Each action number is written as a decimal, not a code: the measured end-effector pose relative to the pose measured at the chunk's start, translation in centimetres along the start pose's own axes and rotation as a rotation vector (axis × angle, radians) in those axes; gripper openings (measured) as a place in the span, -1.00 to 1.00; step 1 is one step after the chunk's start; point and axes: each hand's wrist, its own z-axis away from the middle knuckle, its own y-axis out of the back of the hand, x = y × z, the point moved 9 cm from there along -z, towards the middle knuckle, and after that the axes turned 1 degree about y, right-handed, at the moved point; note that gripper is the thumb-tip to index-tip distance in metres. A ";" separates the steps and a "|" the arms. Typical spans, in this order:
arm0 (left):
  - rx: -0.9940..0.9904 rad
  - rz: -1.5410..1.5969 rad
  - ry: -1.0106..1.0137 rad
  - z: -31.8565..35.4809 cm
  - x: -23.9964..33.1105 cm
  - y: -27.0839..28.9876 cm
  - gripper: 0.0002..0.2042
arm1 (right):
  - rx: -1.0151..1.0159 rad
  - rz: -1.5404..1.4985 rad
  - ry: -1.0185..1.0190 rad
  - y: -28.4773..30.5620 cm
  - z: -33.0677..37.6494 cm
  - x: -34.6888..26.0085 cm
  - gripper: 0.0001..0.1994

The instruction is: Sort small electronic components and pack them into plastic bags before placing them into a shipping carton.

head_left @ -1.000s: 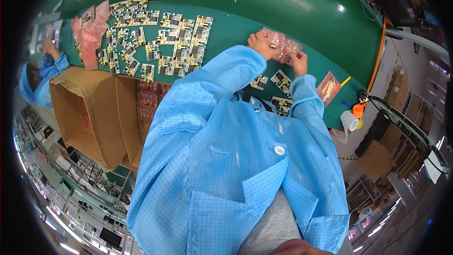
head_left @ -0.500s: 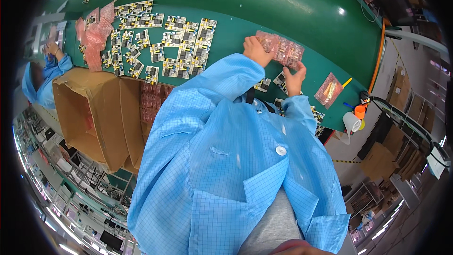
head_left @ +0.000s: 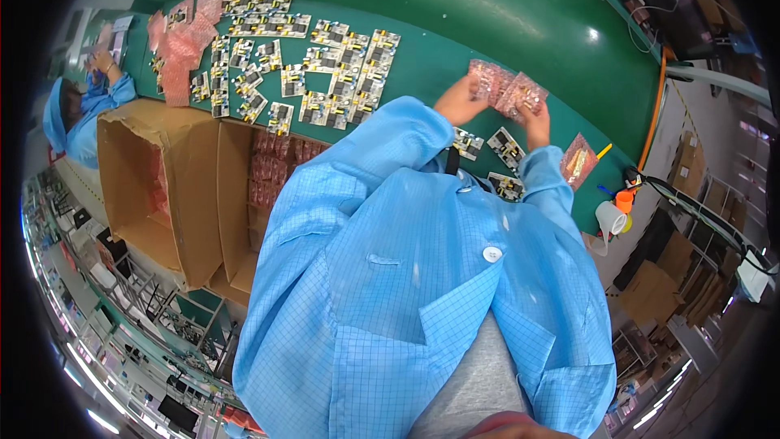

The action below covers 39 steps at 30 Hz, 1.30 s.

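Observation:
My left hand and my right hand both grip a pink bubble-wrap pouch with a small circuit board inside, held just above the green table. Both sleeves are light blue. Below the hands, a few bare circuit boards lie on the table near my chest. A second filled pink pouch lies to the right of my right hand.
Several circuit boards are laid in rows at the table's left, with pink pouches beyond them. An open cardboard box holding pink pouches stands at the left. Another person in blue works at far left. A white cup sits at the right.
Both hands have moved up and away from my body with the pink pouch, and now hold it spread out between them.

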 end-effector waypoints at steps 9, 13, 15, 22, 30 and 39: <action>0.611 0.276 0.145 8.2 -5.8 17.3 -0.82 | 0.374 0.774 0.484 -2.2 3.2 -6.0 -0.52; 0.808 0.168 0.044 13.0 -6.7 23.4 -0.86 | 0.161 0.832 0.637 -13.4 10.0 -8.4 -0.49; 0.856 0.086 0.063 15.5 -6.8 26.1 -0.85 | 0.053 0.838 0.748 -16.5 12.4 -7.5 -0.48; 1.095 -0.182 0.193 24.8 -5.6 41.6 -0.72 | -0.170 0.889 0.665 -21.5 14.4 -5.0 -0.46; 0.973 -0.651 0.451 27.0 -6.2 56.5 -0.61 | -0.074 0.924 0.594 -16.2 18.9 -2.7 -0.53; 1.155 -0.975 0.342 23.0 -5.4 64.9 -0.57 | 0.158 0.805 0.222 -4.1 25.3 3.4 -0.43</action>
